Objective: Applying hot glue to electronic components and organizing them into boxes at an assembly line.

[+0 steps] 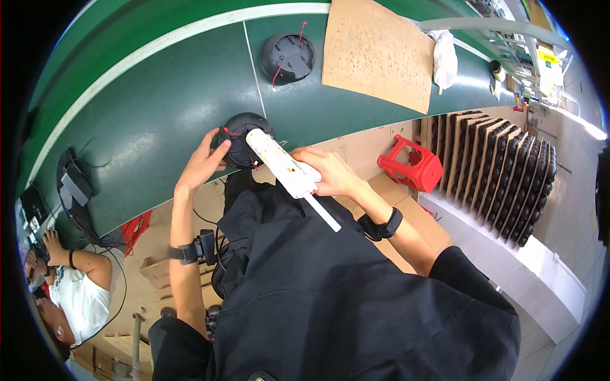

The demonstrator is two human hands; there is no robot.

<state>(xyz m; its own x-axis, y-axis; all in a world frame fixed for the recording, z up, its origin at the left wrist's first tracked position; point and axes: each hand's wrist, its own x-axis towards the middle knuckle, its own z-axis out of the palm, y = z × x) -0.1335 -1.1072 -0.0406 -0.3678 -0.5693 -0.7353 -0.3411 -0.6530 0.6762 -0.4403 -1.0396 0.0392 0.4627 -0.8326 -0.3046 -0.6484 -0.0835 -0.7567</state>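
At the near edge of the green workbench (159, 82) lies a black round plastic housing (238, 153) with thin red wires. My left hand (204, 164) grips its left side, thumb and fingers at the rim. My right hand (327, 171) is wrapped round a white caulking gun (279, 164) with a stained barrel. The barrel's front end is over the housing and hides part of it. A pale rod sticks out of the gun's back, toward my body. Whether the tip touches the housing I cannot tell.
Farther back sit another black housing (287, 58) with red wires, a speckled brown board (378, 54) and a white plastic bag (444, 60). A red stool (413, 166) and stacked boards with black round pieces (492, 174) stand right. Lower left, a person (82, 292) works near cables.
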